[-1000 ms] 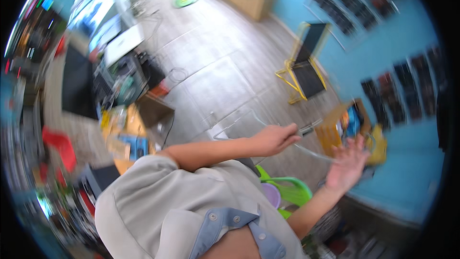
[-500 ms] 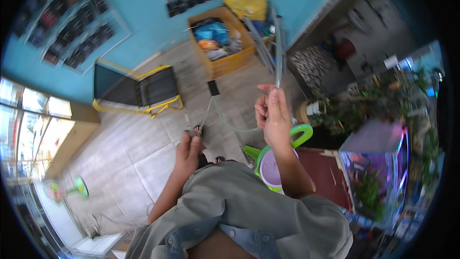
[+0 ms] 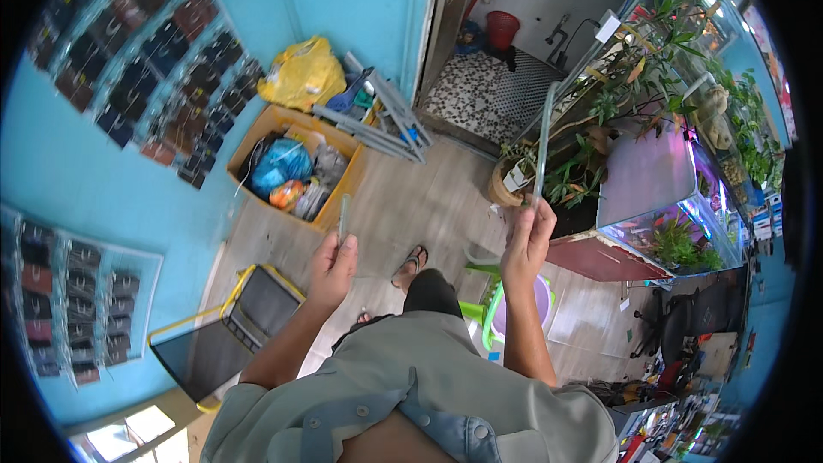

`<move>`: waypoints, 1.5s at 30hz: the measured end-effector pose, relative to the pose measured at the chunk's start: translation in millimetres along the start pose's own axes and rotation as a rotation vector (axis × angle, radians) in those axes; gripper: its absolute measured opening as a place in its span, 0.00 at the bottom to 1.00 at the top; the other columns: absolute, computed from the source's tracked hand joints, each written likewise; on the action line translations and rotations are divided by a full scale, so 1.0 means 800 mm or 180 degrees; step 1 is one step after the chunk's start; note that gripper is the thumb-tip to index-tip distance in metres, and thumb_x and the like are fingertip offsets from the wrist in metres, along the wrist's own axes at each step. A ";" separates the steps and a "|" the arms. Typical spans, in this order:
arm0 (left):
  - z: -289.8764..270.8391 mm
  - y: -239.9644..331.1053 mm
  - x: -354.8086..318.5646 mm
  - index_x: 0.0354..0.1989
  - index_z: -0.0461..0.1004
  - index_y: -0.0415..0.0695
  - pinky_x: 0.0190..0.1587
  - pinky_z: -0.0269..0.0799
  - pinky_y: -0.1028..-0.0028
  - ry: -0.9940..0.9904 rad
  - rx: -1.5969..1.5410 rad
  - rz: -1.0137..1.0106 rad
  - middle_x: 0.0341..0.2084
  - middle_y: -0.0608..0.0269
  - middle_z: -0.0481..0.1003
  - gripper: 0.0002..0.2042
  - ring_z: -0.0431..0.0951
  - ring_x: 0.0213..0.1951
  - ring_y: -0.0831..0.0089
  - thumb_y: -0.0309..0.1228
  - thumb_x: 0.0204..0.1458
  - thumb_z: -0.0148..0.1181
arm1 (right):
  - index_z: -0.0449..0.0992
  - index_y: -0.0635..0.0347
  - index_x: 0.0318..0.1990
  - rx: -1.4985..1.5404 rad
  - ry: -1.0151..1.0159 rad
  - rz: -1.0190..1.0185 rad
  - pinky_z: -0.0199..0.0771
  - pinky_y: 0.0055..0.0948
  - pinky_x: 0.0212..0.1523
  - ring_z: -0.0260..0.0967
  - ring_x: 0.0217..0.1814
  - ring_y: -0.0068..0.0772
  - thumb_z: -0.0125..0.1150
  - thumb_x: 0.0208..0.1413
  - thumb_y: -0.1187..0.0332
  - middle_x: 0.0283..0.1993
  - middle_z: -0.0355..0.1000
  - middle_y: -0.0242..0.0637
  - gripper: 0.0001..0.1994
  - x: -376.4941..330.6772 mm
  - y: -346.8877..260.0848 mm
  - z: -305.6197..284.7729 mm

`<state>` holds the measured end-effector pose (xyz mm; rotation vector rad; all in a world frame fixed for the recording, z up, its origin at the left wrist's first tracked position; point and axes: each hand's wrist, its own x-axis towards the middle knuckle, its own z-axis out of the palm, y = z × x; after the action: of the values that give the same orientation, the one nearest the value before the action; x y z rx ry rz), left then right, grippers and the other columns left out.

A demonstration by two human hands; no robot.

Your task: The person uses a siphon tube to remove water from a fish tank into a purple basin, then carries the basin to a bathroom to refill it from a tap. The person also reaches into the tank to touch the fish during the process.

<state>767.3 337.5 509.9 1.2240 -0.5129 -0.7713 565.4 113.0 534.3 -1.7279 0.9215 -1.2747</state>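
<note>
My left hand (image 3: 333, 259) is raised in front of me, shut on the end of a thin clear tube (image 3: 343, 216) that sticks up from the fingers. To the right, my right hand (image 3: 529, 236) is shut on a long clear tube (image 3: 543, 141) that stands nearly upright and reaches up toward the potted plants. Whether the two pieces are one tube I cannot tell. My feet in sandals (image 3: 411, 263) show on the wooden floor between my hands.
A yellow crate (image 3: 339, 191) with bags stands by the blue wall, a yellow sack (image 3: 303, 75) and metal rails (image 3: 377, 116) behind it. A folding chair (image 3: 231, 326) lies lower left. A green stool (image 3: 484, 309), a purple bucket (image 3: 549, 309), plants (image 3: 591, 133) and an aquarium (image 3: 660, 206) are right.
The view has swung round from the open floor and chair toward the wall, crate and aquarium. Both hands stay raised with the tubing; the right one now holds its tube upright.
</note>
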 end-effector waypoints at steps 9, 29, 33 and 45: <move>0.116 -0.040 0.279 0.29 0.69 0.45 0.19 0.46 0.81 -0.0231 0.0084 -0.0375 0.13 0.80 0.57 0.13 0.54 0.16 0.90 0.36 0.66 0.52 | 0.66 0.64 0.58 -0.0006 0.0206 0.0533 0.60 0.19 0.28 0.57 0.27 0.15 0.49 0.70 0.63 0.32 0.67 0.28 0.17 0.209 0.077 0.042; 0.371 -0.041 0.927 0.29 0.71 0.38 0.21 0.65 0.77 -0.1320 0.0297 -0.0352 0.18 0.69 0.64 0.18 0.66 0.19 0.81 0.37 0.69 0.46 | 0.72 0.69 0.58 -0.0507 0.1768 -0.0550 0.67 0.20 0.37 0.63 0.33 0.17 0.51 0.69 0.67 0.37 0.73 0.32 0.17 0.906 0.192 0.178; 0.434 -0.015 1.040 0.30 0.71 0.37 0.23 0.65 0.78 -0.1435 0.0357 -0.0114 0.18 0.69 0.65 0.17 0.67 0.19 0.81 0.36 0.69 0.46 | 0.73 0.68 0.57 -0.0035 0.2323 -0.0723 0.60 0.16 0.29 0.57 0.29 0.12 0.52 0.69 0.65 0.30 0.66 0.25 0.17 1.049 0.190 0.180; 0.592 -0.066 1.359 0.31 0.74 0.34 0.23 0.70 0.76 -0.0957 0.0486 0.0748 0.22 0.64 0.69 0.17 0.68 0.21 0.79 0.34 0.69 0.46 | 0.76 0.63 0.56 0.0118 0.2981 -0.1839 0.51 0.13 0.21 0.53 0.22 0.07 0.53 0.69 0.63 0.28 0.65 0.21 0.15 1.406 0.313 0.102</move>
<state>1119.0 -796.3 534.6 1.1667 -0.9598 -0.7276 881.2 -978.8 742.7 -1.3712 0.8787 -2.5769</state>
